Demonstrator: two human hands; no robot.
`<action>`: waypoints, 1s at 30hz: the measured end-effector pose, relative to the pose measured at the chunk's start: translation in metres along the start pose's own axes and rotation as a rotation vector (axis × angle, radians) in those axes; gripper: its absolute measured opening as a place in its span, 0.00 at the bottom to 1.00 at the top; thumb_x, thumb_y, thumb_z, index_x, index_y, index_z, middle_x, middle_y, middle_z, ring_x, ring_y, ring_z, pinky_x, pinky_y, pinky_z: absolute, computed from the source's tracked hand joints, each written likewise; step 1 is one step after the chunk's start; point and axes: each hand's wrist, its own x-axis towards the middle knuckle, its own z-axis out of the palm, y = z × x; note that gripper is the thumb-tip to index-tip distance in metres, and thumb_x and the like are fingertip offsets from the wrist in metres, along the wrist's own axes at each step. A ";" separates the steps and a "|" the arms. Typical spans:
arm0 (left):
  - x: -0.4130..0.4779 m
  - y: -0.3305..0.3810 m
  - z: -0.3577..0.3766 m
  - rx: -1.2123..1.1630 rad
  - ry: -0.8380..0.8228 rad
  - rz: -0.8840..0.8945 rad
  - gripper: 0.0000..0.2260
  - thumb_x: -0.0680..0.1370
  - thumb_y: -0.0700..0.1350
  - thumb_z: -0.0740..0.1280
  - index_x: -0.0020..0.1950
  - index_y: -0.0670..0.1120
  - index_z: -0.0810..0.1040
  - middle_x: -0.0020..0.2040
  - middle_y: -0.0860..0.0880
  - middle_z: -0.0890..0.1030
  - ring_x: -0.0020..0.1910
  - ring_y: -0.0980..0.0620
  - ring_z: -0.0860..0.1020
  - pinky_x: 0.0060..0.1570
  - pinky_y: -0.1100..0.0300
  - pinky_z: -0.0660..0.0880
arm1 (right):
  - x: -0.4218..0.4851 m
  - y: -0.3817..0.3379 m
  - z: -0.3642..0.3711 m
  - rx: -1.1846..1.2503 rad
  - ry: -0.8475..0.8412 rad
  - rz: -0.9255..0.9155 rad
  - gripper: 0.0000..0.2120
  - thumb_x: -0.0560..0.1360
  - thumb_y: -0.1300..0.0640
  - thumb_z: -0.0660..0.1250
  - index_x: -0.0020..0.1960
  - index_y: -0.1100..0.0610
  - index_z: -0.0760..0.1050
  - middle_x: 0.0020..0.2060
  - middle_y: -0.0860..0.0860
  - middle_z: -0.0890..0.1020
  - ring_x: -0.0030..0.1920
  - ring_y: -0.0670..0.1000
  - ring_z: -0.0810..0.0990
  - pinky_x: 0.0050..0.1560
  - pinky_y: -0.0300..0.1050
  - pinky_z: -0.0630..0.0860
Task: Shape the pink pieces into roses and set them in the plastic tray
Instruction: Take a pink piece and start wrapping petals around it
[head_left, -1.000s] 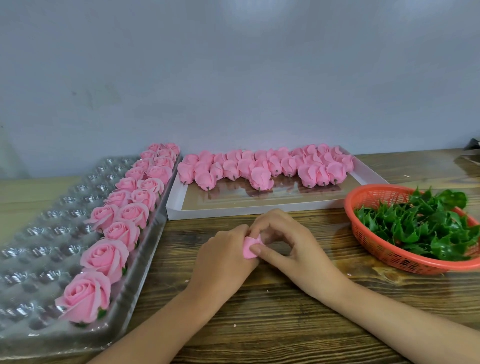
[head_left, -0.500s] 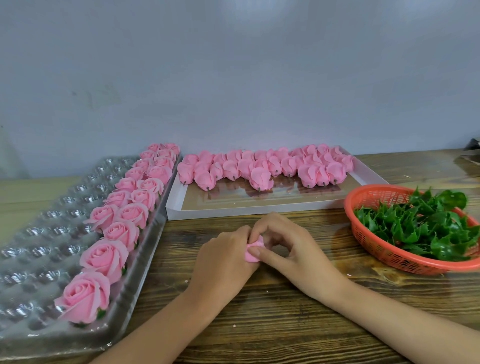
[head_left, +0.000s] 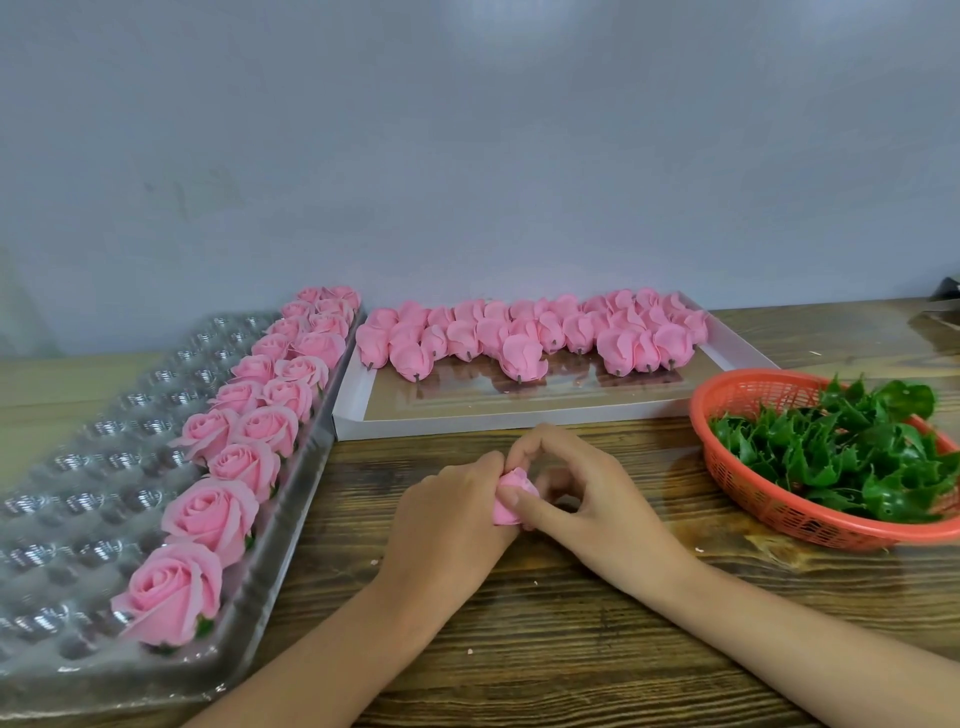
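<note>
- Head view: the brown wooden surface (head_left: 519, 649) runs back to a plain grey wall (head_left: 467, 156). Its near edge lies outside the picture.
- At the left lies the long clear plastic tray (head_left: 78, 467) with round cups. Its right rim is just beside the near left corner of the flat white cardboard box (head_left: 519, 415), which stands at the back in the middle.
- At the right, the round orange plastic basket (head_left: 753, 483) is cut by the picture's edge. It holds green leaf pieces (head_left: 841, 447), and its rim is near the front right corner of the box.
- The room for moving is the strip of wood between tray, box and basket. Both hands are inside it, near the front wall of the box.
- The left hand (head_left: 452, 514) shows its back upward, with its fingers curled round a small soft pink piece (head_left: 511, 491). Its forearm comes in from the lower left.
- The right hand (head_left: 587, 493) pinches the same piece. Its thumb presses on the front, and its forefinger arches over to meet the left fingertips.
- The pink piece sits between the two hands, low over the surface; I cannot tell if it touches the wood. Only a rounded, folded part of it shows.
- Finished pink roses (head_left: 208, 514) stand in two rows along the right side of the tray.
- Closed pink buds (head_left: 519, 338) lie in rows in the far half of the box, with dark stubs pointing to the front.
</note>
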 end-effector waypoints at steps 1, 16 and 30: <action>0.000 0.000 0.000 -0.004 0.000 0.006 0.10 0.76 0.58 0.64 0.52 0.53 0.74 0.42 0.57 0.79 0.39 0.58 0.78 0.40 0.62 0.74 | 0.000 0.000 0.000 -0.015 0.003 -0.013 0.05 0.76 0.56 0.72 0.47 0.51 0.76 0.41 0.42 0.78 0.39 0.47 0.78 0.39 0.39 0.74; 0.002 -0.001 0.000 -0.066 -0.039 -0.022 0.09 0.77 0.54 0.66 0.54 0.52 0.74 0.43 0.58 0.77 0.41 0.58 0.77 0.37 0.65 0.68 | -0.001 -0.004 0.000 -0.041 0.015 -0.020 0.09 0.74 0.54 0.74 0.49 0.49 0.75 0.42 0.44 0.79 0.41 0.49 0.78 0.43 0.47 0.77; 0.004 -0.003 0.003 -0.124 -0.002 0.000 0.06 0.76 0.53 0.65 0.49 0.52 0.74 0.40 0.58 0.78 0.39 0.59 0.76 0.36 0.66 0.71 | -0.002 -0.006 -0.003 -0.166 -0.019 -0.205 0.01 0.77 0.59 0.70 0.47 0.57 0.79 0.48 0.46 0.77 0.52 0.48 0.78 0.54 0.36 0.73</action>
